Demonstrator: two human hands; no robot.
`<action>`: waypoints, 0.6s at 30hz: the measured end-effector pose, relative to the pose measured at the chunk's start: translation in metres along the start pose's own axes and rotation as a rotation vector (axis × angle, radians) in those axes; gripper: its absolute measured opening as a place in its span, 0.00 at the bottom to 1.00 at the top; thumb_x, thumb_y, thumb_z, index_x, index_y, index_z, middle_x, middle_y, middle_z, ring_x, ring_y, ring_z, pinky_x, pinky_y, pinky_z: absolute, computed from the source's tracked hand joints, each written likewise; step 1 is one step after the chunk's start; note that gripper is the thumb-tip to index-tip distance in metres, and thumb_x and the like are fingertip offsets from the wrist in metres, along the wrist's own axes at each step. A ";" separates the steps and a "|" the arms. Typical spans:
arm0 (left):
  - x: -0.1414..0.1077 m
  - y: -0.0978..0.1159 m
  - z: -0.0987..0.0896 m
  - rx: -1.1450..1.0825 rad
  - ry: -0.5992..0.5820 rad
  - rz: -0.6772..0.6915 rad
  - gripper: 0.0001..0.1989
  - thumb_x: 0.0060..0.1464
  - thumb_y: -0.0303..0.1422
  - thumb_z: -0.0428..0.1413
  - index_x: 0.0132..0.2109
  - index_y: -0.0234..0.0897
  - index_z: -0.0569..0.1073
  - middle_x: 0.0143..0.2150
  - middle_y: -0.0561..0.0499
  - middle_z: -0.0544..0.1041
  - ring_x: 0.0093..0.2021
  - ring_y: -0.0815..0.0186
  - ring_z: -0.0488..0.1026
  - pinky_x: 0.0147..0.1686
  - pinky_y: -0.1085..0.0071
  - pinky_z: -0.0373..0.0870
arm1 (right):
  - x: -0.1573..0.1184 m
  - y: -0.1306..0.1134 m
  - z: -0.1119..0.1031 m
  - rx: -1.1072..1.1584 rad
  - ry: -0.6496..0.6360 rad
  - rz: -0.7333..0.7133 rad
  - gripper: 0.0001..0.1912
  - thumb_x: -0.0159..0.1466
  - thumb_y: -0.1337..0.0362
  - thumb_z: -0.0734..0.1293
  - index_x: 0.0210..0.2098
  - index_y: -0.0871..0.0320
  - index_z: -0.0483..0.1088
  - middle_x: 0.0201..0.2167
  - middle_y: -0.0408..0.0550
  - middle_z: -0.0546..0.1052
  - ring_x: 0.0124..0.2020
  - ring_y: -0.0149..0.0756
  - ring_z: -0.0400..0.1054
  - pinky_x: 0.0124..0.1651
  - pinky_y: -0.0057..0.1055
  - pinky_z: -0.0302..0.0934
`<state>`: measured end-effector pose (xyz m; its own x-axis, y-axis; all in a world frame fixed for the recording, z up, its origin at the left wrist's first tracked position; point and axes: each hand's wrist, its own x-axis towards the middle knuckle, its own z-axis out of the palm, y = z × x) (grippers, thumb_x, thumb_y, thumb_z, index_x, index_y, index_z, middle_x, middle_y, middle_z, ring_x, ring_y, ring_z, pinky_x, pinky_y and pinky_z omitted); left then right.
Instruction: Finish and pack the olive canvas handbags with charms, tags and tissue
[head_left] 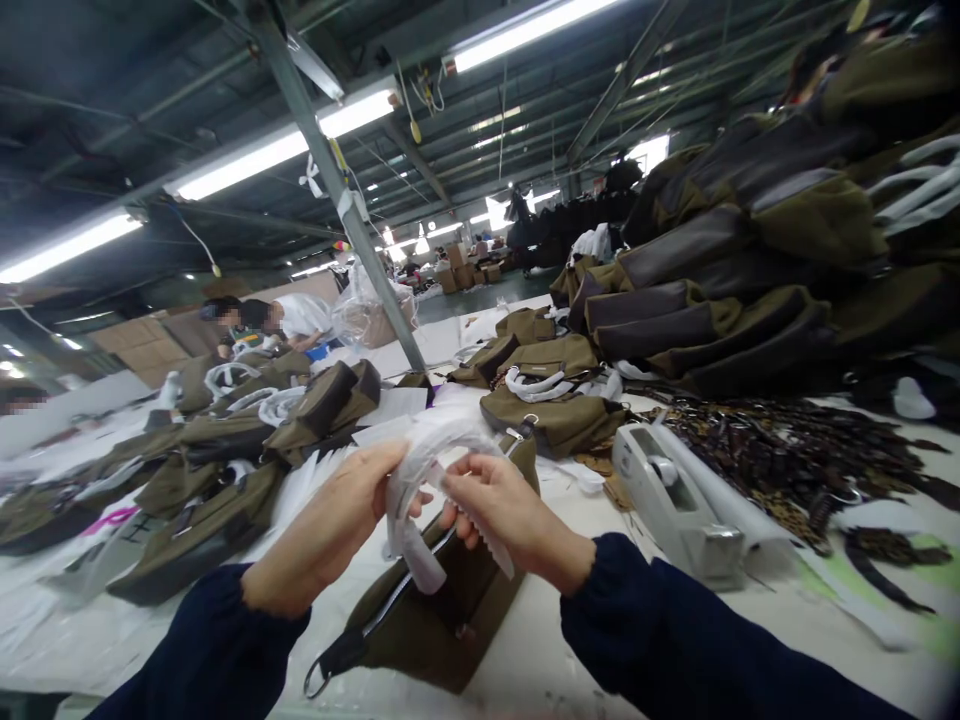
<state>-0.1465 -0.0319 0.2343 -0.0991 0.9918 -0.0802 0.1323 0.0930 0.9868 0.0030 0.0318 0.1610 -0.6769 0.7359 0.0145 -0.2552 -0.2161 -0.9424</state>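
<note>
Well, my left grip [319, 528] and my right grip [514, 520] are both closed, pinching a curved strip of white translucent plastic [427, 480] between fingers and thumbs. Under my hands an olive canvas bag [442, 625] is lying on the table [547, 640]. Its zipper [405, 590] seems to be closed. A neighbouring olive bag [551, 420] already has a white looped handle [532, 385], but on my bag I can see no such handle yet.

The person wears dark blue sleeves with tight cuffs: the left sleeve [217, 650] at seven o'clock, the right sleeve [637, 620] at four. The left hand [322, 525] and right hand [517, 510] are bare.
</note>
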 end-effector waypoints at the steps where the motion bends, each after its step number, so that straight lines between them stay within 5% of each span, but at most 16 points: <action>1: -0.001 0.000 -0.001 0.001 0.007 -0.001 0.13 0.57 0.42 0.58 0.37 0.35 0.75 0.30 0.53 0.74 0.27 0.69 0.69 0.28 0.74 0.67 | 0.004 0.000 0.003 0.033 0.007 -0.045 0.12 0.62 0.56 0.67 0.35 0.60 0.66 0.21 0.41 0.74 0.16 0.24 0.62 0.18 0.20 0.57; 5: -0.001 -0.002 -0.002 -0.013 0.097 -0.011 0.13 0.54 0.42 0.61 0.38 0.36 0.73 0.31 0.55 0.74 0.29 0.70 0.70 0.30 0.74 0.69 | 0.010 0.002 0.007 0.110 0.020 -0.142 0.18 0.61 0.51 0.69 0.36 0.61 0.68 0.24 0.42 0.75 0.18 0.23 0.62 0.19 0.20 0.56; 11: 0.007 0.001 0.001 0.065 0.062 0.122 0.15 0.53 0.44 0.61 0.36 0.34 0.75 0.29 0.54 0.75 0.26 0.71 0.65 0.26 0.75 0.63 | 0.001 -0.005 -0.007 0.039 -0.060 -0.114 0.20 0.60 0.49 0.71 0.41 0.60 0.68 0.24 0.42 0.75 0.18 0.24 0.62 0.19 0.21 0.54; 18: 0.017 0.019 -0.005 0.306 0.208 0.363 0.14 0.56 0.41 0.59 0.30 0.35 0.75 0.27 0.55 0.72 0.30 0.69 0.67 0.33 0.73 0.63 | -0.030 -0.030 -0.035 -0.247 -0.029 -0.164 0.15 0.60 0.54 0.71 0.29 0.61 0.72 0.19 0.38 0.67 0.19 0.24 0.57 0.21 0.22 0.50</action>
<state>-0.1509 -0.0139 0.2520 -0.1832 0.9297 0.3196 0.4738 -0.2014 0.8573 0.0550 0.0391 0.1773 -0.6606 0.7289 0.1798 -0.1899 0.0695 -0.9793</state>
